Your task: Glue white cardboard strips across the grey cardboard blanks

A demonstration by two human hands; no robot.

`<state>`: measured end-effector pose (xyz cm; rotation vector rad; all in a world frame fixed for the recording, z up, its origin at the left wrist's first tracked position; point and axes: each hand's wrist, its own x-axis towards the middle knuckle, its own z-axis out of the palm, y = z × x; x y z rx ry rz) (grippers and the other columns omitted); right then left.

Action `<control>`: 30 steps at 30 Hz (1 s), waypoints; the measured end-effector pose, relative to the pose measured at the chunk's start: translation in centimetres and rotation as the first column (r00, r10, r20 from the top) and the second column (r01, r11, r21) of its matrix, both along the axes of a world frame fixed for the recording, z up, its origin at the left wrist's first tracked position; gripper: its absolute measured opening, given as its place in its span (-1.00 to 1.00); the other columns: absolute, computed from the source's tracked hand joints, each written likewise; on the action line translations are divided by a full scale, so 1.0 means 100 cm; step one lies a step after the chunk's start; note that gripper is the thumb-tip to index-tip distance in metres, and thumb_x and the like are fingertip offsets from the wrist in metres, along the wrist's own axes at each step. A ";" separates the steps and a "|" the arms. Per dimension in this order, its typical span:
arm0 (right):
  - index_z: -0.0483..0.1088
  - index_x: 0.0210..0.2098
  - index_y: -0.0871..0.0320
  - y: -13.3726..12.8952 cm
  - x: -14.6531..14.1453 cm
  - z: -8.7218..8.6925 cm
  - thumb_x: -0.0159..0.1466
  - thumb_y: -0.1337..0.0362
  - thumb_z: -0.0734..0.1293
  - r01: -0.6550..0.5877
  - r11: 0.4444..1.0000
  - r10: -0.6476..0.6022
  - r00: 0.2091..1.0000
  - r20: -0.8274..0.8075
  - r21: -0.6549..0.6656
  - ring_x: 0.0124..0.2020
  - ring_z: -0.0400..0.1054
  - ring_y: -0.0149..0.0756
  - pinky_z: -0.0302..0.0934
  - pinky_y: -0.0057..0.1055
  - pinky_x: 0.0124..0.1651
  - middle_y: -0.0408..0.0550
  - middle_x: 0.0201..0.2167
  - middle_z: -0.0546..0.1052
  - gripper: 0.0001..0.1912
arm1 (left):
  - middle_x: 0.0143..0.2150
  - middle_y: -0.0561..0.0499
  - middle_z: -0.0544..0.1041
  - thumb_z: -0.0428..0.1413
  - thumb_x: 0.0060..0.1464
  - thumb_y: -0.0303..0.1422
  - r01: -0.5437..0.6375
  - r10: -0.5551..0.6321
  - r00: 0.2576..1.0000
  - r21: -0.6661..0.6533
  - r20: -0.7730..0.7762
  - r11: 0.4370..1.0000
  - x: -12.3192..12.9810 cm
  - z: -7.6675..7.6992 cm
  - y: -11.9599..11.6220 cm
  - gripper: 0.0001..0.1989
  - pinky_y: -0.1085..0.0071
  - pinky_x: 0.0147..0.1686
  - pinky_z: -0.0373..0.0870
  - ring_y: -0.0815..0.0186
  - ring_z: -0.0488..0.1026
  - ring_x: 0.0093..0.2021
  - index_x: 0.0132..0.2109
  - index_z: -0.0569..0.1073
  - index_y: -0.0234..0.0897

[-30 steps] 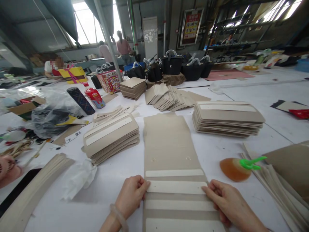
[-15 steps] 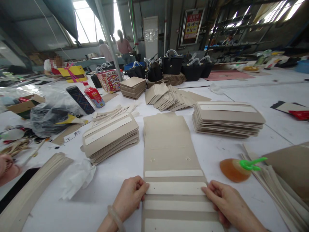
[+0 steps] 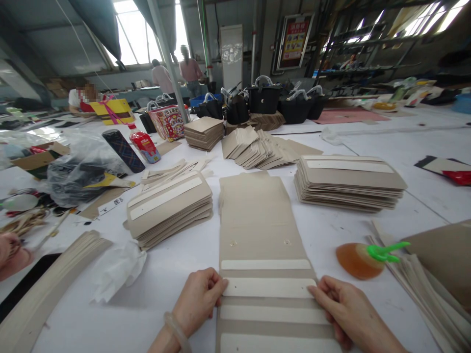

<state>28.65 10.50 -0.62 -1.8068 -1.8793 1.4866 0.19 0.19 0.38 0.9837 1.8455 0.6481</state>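
A row of overlapping beige boards [image 3: 257,208] runs up the table in front of me, with white strips lying across the nearer ones. One white strip [image 3: 268,288], with a small hole near each end, is pinched at both ends. My left hand [image 3: 200,294], a pale bangle on its wrist, closes thumb and finger on the left end. On the right end, my right hand [image 3: 342,301] does the same, its other fingers curled below the board's edge. Another white strip [image 3: 265,264] lies just beyond, and a third strip [image 3: 274,314] lies nearer me.
Stacks of boards with strips stand left [image 3: 169,211] and right [image 3: 349,184]. An amber glue bottle [image 3: 358,260] with a green nozzle lies right. Crumpled white paper [image 3: 119,269] and a long stack of strips [image 3: 55,284] are at left. Black handbags [image 3: 263,98] stand behind; people work farther back.
Both hands keep their pinch on the same strip, with almost no movement. The view has shifted very slightly.
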 end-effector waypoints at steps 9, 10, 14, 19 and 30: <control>0.06 -0.60 0.09 0.000 0.000 -0.004 0.14 -0.03 0.16 0.000 1.000 0.000 1.000 0.008 0.010 -0.89 0.17 -0.50 -0.15 -0.62 -0.83 -0.30 -0.82 0.26 -0.63 | -0.63 0.13 0.41 -0.02 0.00 -0.11 0.006 -0.006 1.000 0.003 -0.023 1.000 0.001 0.003 -0.001 -0.70 0.54 -0.74 0.07 0.48 0.22 -0.74 -0.47 0.32 -0.26; 0.06 -0.60 0.09 0.000 0.000 -0.004 0.14 -0.03 0.16 -0.005 1.000 0.005 1.000 0.010 0.015 -0.89 0.18 -0.49 -0.15 -0.62 -0.83 -0.30 -0.82 0.26 -0.63 | -0.63 0.13 0.41 -0.02 0.00 -0.11 0.008 -0.008 1.000 0.001 -0.027 1.000 0.001 0.003 -0.001 -0.70 0.54 -0.74 0.07 0.48 0.23 -0.74 -0.47 0.32 -0.26; 0.07 -0.61 0.09 0.001 0.001 -0.003 0.14 -0.02 0.16 -0.026 0.999 0.025 0.999 0.029 0.027 -0.88 0.19 -0.49 -0.14 -0.61 -0.82 -0.29 -0.82 0.28 -0.63 | -0.63 0.13 0.42 -0.02 0.01 -0.12 0.026 -0.026 0.998 0.002 -0.055 1.000 0.001 0.003 -0.001 -0.71 0.54 -0.71 0.09 0.48 0.24 -0.73 -0.47 0.31 -0.25; 0.05 -0.61 0.09 0.001 0.001 -0.003 0.16 0.01 0.15 -0.018 0.999 0.017 1.000 0.018 0.032 -0.89 0.17 -0.50 -0.16 -0.62 -0.82 -0.32 -0.81 0.25 -0.64 | -0.64 0.15 0.42 -0.04 0.02 -0.14 0.051 -0.050 0.991 0.003 -0.126 0.999 0.003 0.007 -0.001 -0.73 0.52 -0.65 0.14 0.45 0.28 -0.71 -0.48 0.31 -0.23; 0.06 -0.57 0.08 -0.002 -0.004 0.008 0.21 0.08 0.11 -0.013 0.999 0.011 0.998 0.054 0.035 -0.86 0.18 -0.47 -0.14 -0.58 -0.82 -0.29 -0.76 0.26 -0.70 | -0.61 0.11 0.39 -0.05 0.05 -0.20 0.154 -0.147 0.917 -0.009 -0.372 0.988 0.005 0.010 0.002 -0.76 0.45 -0.50 0.09 0.36 0.31 -0.54 -0.50 0.27 -0.20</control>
